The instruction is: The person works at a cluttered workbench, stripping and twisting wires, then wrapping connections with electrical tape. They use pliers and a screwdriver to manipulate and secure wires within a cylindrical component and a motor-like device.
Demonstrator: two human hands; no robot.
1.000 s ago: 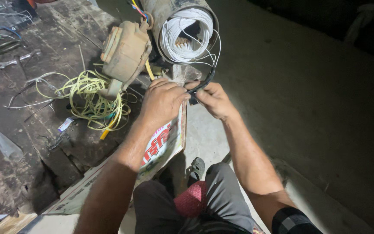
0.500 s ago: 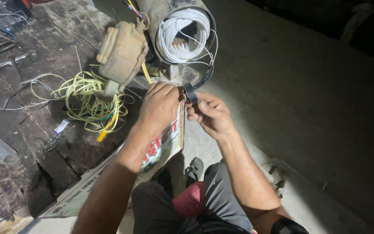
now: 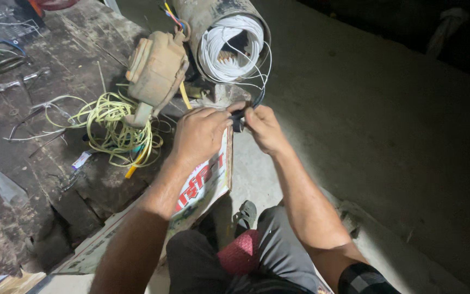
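Observation:
My left hand (image 3: pixel 201 133) and my right hand (image 3: pixel 265 128) meet over a small black piece, likely tape or sleeving (image 3: pixel 238 118), on a dark wire. Both pinch it between fingers and thumb. The dark wire curves up to a grey metal cylinder (image 3: pixel 213 16) lying on its side, with a coil of white wire (image 3: pixel 229 49) filling its open end. Thin white strands hang from the coil toward my hands. A beige dirty housing (image 3: pixel 156 68) sits just left of the cylinder.
A tangle of yellow-green wire (image 3: pixel 115 128) lies on the dark dirty floor at left. A printed red-and-white board (image 3: pixel 205 182) lies under my left forearm. Pliers and scraps (image 3: pixel 12 81) lie at far left. Bare concrete (image 3: pixel 387 136) spreads to the right.
Both hands stayed together on the black piece, shifting slightly; my fingers reworked their pinch on it. The view moved a little.

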